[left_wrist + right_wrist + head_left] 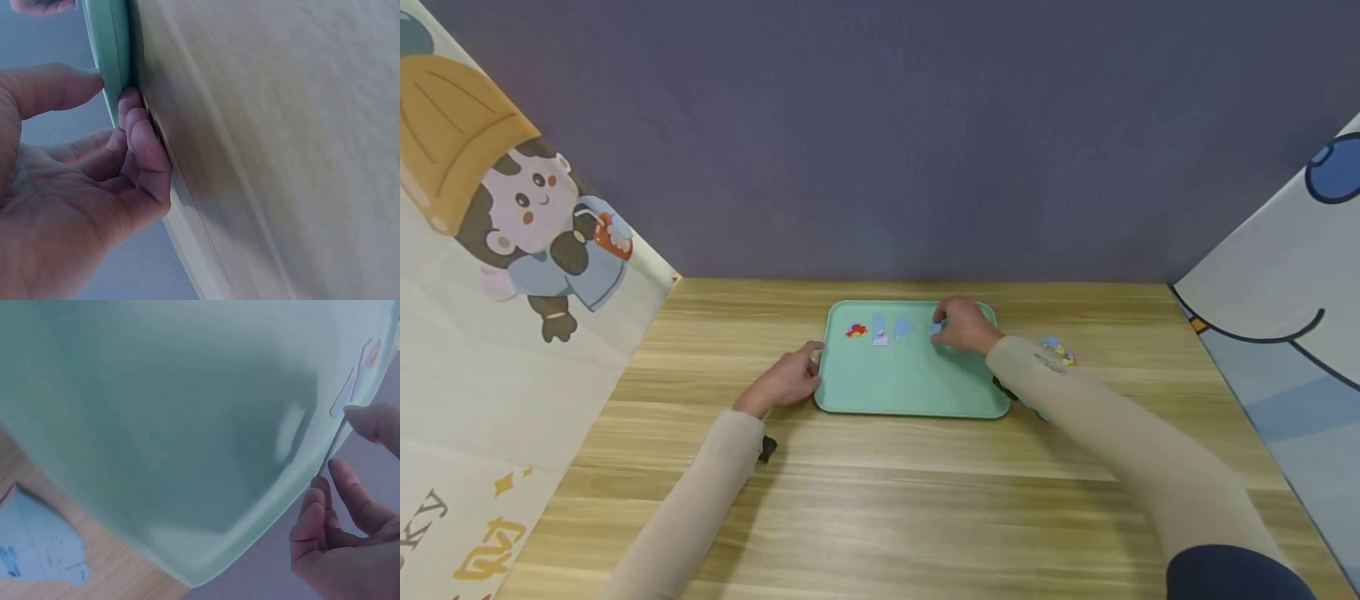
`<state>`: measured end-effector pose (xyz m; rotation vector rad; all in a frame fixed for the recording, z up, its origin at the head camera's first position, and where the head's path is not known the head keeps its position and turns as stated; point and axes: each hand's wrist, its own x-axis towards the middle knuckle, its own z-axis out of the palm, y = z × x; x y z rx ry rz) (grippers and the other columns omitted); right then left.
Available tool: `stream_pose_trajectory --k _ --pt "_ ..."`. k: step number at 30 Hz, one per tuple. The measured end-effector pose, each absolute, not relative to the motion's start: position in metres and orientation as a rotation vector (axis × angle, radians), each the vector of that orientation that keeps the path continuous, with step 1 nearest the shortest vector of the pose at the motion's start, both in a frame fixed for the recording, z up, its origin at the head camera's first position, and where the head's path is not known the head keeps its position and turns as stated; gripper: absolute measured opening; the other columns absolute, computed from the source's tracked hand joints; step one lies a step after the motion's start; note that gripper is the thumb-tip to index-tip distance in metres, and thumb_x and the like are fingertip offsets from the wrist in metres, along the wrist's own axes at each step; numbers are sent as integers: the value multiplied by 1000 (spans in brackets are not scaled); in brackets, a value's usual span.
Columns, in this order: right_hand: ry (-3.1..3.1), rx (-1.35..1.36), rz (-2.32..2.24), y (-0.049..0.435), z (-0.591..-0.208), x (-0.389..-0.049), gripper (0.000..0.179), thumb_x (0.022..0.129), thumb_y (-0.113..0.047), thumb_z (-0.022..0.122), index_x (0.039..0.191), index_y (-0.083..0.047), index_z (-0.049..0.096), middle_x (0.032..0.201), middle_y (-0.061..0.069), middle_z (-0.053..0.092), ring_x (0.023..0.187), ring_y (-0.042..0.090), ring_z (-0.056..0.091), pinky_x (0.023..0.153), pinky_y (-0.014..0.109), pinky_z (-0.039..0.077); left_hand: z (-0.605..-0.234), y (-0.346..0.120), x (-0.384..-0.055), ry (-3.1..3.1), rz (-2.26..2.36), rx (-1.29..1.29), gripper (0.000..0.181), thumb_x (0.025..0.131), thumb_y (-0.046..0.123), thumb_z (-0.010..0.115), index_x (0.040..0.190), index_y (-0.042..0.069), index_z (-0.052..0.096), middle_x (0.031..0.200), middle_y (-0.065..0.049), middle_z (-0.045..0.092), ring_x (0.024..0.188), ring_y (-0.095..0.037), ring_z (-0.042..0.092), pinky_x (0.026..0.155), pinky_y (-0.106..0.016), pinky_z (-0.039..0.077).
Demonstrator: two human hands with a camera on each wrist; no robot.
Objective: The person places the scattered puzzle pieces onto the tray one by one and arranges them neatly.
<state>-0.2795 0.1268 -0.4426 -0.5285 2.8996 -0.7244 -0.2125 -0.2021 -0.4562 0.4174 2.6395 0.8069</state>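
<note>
A mint-green tray (917, 379) lies on the wooden table. My left hand (786, 379) is at its left rim; in the left wrist view the thumb (62, 87) touches the rim and the curled fingers bear against its outer side. Over the tray's far right part, my right hand (967, 325) pinches a thin, flat light-blue piece (936, 328), seen edge-on in the right wrist view. Left of it along the far side lie a blue triangular piece (903, 327), a tall lilac-blue piece (880, 331) and a small red piece (856, 331).
Beyond the tray's right side, several colourful flat pieces (1060, 350) lie on the table (880, 500), partly behind the right sleeve. A light-blue piece (40, 540) lies near the tray's corner. A dark wall (880, 150) stands behind, with printed panels on both sides.
</note>
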Motion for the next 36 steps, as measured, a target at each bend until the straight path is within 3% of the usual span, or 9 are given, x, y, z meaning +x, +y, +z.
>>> stream_pose_trajectory --k 24,36 --pt "2855 -576 -719 112 -453 -297 36 77 -14 76 106 6 68 104 17 65 102 31 57 89 41 43 -457 -199 -220 2655 792 393 62 91 10 57 145 1 28 97 -10 59 80 -19 56 73 -36 47" --pt "2851 -627 -713 112 -457 -305 34 81 -9 73 111 5 66 108 19 58 105 33 53 91 42 41 -457 -197 -223 2657 793 366 62 91 9 57 145 1 28 97 -10 59 80 -19 56 73 -36 47"
